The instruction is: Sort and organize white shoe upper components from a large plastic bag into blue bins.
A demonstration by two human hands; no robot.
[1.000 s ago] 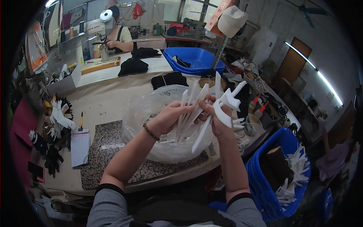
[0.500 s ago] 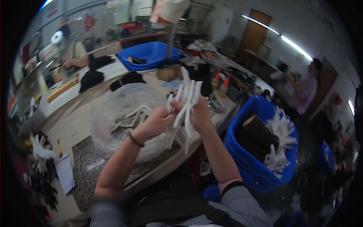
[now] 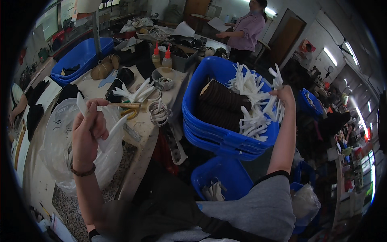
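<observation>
My left hand (image 3: 90, 127) is raised above the table's edge with its fingers curled round a white strip (image 3: 115, 131); one pointed end stands up by the fingertips, another slants down to the right. Whether this is one strip or two I cannot tell. At the far right, my right hand (image 3: 285, 97) grips a bundle of white strips (image 3: 276, 76) at the rim of a blue basket (image 3: 201, 76). Inside the basket lie a heap of loose white strips (image 3: 246, 82) and dark brown ribbed rolls (image 3: 223, 94). Beneath my left hand is a clear plastic bag (image 3: 54, 137).
On the table stand two red-capped bottles (image 3: 156, 56), a clear tub (image 3: 163, 78), a wire-filled jar (image 3: 159, 115) and scissors (image 3: 131, 111). Another blue basket (image 3: 219, 171) sits below. A person (image 3: 246, 34) in pink stands at the back. A blue bin (image 3: 82, 60) is at left.
My view has swung right. My hands, earlier together over the bag with the strips, are now wide apart; the right has carried a bundle to the basket, the left keeps a strip.
</observation>
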